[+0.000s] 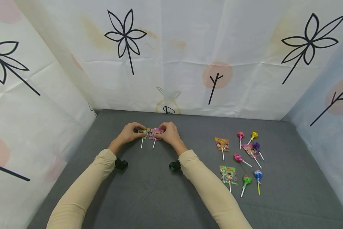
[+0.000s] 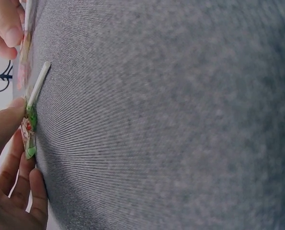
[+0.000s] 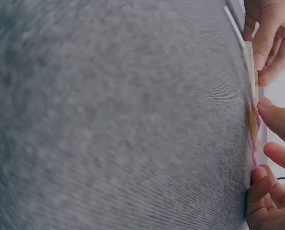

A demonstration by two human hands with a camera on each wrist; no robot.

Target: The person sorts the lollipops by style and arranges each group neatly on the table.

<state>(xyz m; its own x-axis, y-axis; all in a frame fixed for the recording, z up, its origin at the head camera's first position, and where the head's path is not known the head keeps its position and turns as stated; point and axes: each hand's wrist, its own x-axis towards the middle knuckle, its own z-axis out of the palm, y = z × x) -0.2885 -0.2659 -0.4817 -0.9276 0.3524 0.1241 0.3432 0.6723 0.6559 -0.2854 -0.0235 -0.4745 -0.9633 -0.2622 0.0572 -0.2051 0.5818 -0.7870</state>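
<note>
Side by side at the back of the grey table lie two wrapped lollipops, their white sticks toward me. My left hand holds the green-wrapped lollipop between thumb and fingers, its stick slanting free in the left wrist view. My right hand has thumb and fingers around the pink-wrapped lollipop, with the thumb on its wrapper in the right wrist view. The two wrappers meet or overlap at their inner edges in the head view. Fingers cover part of both packets.
To the right lie an orange-wrapped lollipop, another green packet, a pink packet, and several round lollipops, including a green one and a blue one. Patterned white cloth hangs behind the table.
</note>
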